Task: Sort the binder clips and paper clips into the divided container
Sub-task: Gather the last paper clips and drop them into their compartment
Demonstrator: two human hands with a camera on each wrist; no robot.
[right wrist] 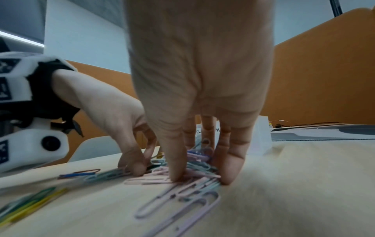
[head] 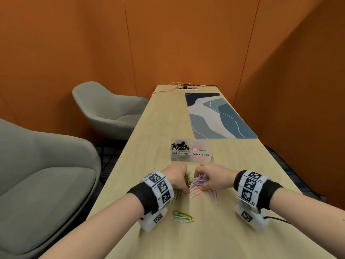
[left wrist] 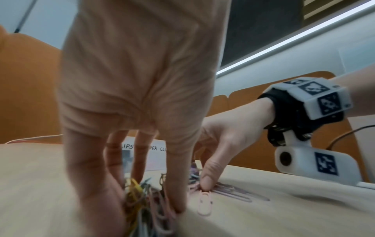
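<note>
on the pale worktop [head: 233, 184], my left hand [head: 176, 177] and right hand [head: 212, 177] each grip paper clips [head: 198, 181], raking them together (container [head: 191, 157] just beyond).

Black wristbands [head: 141, 198] carry white blocks [head: 161, 186] printed with black square-pattern markers on both bare forearms.

I read two handwritten labels on the front of the divided container [head: 191, 156], at my twelve o'clock: "BINDER CLIPS" on the left compartment [head: 180, 153] and "PAPER CLIPS" on the right compartment [head: 201, 154]. From the left wrist view, only fragments of those labels show between the fingers, "IPS" and "PER CL". The right wrist view gives me "CL" and "PA". The wrist bands [head: 249, 186] carry black-and-white square markers with tiny codes beside them; one looks like "R3", though it is too small for me to be sure.
</note>
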